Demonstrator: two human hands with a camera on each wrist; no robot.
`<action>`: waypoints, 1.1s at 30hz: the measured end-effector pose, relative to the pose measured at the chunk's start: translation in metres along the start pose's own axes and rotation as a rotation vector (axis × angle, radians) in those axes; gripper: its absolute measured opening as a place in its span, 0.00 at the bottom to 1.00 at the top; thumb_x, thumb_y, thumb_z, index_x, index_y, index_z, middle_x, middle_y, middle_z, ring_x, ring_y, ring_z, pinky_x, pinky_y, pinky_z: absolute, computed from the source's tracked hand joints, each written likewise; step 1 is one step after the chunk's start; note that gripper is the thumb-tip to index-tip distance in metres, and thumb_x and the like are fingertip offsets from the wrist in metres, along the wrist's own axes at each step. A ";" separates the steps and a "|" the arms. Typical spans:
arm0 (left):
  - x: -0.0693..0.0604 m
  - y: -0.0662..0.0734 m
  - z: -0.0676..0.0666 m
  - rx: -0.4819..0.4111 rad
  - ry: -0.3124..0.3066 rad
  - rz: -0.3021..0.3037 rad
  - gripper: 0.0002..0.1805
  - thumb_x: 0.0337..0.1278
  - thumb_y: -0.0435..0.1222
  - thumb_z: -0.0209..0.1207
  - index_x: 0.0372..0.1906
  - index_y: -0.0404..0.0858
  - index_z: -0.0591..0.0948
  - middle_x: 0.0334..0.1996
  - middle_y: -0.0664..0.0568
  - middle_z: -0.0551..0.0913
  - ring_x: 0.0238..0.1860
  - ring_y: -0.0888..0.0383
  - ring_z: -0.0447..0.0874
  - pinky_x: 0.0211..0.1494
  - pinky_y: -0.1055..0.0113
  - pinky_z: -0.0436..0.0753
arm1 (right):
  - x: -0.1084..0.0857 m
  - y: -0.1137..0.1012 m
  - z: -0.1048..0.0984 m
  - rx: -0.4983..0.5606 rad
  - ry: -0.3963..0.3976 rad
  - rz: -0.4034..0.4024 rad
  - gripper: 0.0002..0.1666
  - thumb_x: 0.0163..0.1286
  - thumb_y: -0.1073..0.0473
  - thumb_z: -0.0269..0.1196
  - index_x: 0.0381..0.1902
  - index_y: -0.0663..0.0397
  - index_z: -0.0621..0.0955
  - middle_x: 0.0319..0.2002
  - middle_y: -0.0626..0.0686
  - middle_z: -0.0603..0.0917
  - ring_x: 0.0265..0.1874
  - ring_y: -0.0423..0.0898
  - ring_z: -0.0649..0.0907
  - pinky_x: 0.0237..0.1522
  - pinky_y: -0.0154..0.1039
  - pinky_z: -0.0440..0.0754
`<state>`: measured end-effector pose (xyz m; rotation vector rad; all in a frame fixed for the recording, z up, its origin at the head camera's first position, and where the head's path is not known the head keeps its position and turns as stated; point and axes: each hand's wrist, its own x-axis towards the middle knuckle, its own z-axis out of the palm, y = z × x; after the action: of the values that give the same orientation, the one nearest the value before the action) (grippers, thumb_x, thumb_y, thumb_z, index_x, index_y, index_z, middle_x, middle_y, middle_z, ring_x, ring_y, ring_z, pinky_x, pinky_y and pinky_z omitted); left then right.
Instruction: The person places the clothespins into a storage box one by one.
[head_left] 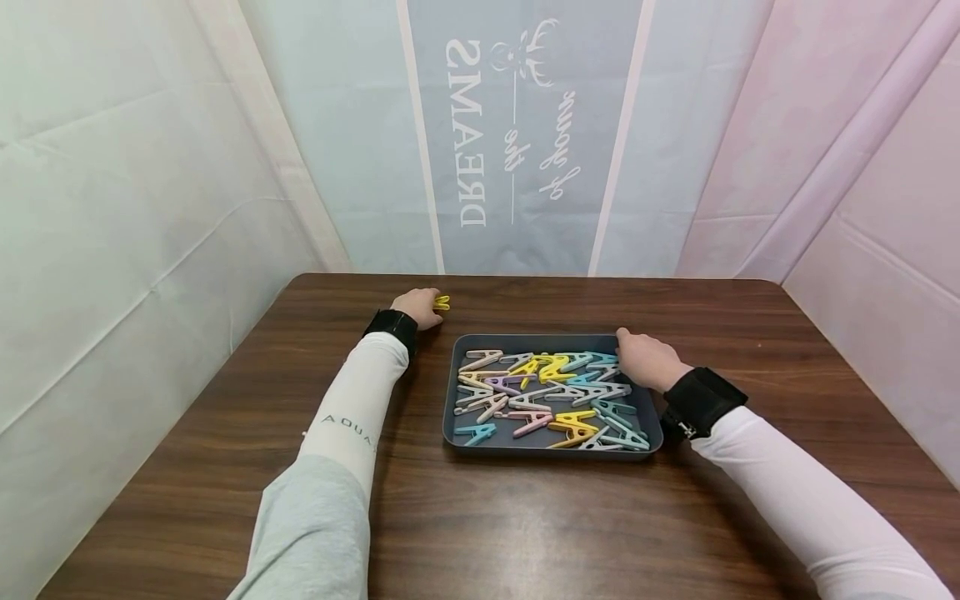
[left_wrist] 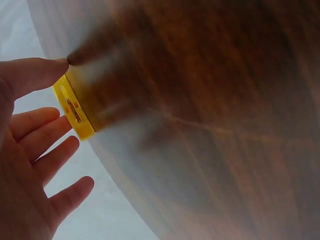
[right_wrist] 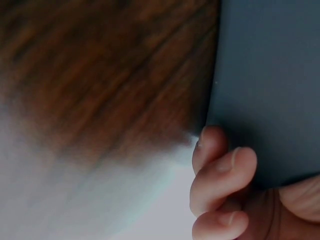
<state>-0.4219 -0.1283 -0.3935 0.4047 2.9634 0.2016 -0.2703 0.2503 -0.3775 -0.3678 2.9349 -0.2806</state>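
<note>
Toward the far left of the table, my left hand (head_left: 420, 308) pinches a yellow clothespin (head_left: 442, 303). The left wrist view shows the thumb at one end of the yellow clothespin (left_wrist: 73, 107) and fingertips at its side, its metal spring facing the camera. At the tray's far right corner, my right hand (head_left: 648, 361) grips the dark grey tray (head_left: 555, 454). Up close, curled fingers (right_wrist: 222, 175) hold the edge of the tray (right_wrist: 270, 75). Many clothespins lie loose inside it, among them a pink clothespin (head_left: 531, 423), a purple clothespin (head_left: 510, 382) and a teal clothespin (head_left: 476, 432).
The dark brown wooden table (head_left: 510, 525) reaches under both arms. Behind its far edge hangs a pale printed curtain (head_left: 517, 242), and white cloth walls (head_left: 135, 208) stand at the sides. A black band (head_left: 393, 329) circles each wrist.
</note>
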 end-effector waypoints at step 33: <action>-0.020 0.029 -0.015 0.115 0.066 0.052 0.16 0.64 0.42 0.60 0.49 0.35 0.82 0.43 0.43 0.83 0.45 0.48 0.80 0.49 0.55 0.77 | -0.002 0.000 0.001 -0.002 0.029 0.003 0.20 0.75 0.66 0.51 0.58 0.78 0.67 0.30 0.61 0.80 0.26 0.51 0.81 0.25 0.44 0.76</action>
<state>-0.3974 -0.1076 -0.3720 0.4990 3.0407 0.0517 -0.2679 0.2509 -0.3781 -0.3627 2.9644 -0.2851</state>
